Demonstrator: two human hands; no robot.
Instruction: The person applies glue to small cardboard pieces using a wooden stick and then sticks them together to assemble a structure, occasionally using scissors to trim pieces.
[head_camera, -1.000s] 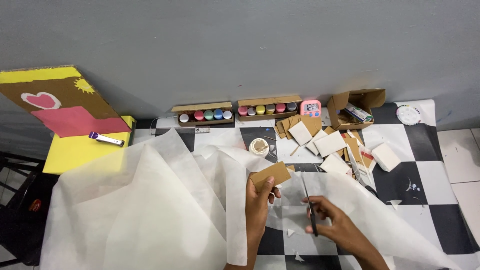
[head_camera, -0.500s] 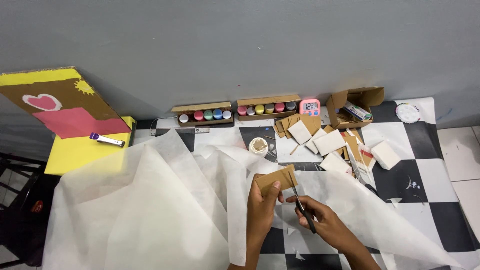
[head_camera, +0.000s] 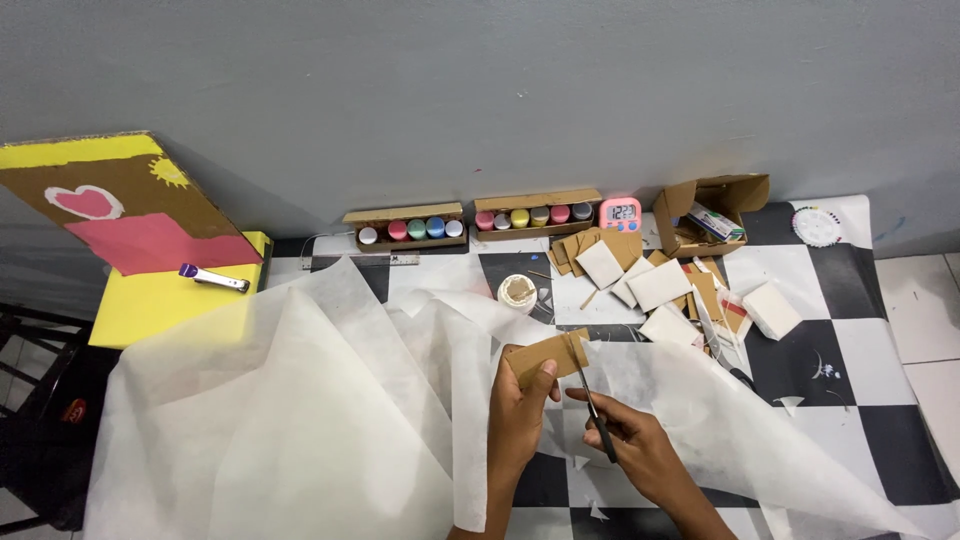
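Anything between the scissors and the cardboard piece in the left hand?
Nothing visible. The right hand holds the scissors with the blade tips already at the lower right edge of the cardboard piece, which the left hand pinches above the white tissue paper.

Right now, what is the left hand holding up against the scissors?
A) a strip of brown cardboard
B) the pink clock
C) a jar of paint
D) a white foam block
A: the left hand pinches a strip of brown cardboard, and the scissors in the right hand meet its right end.
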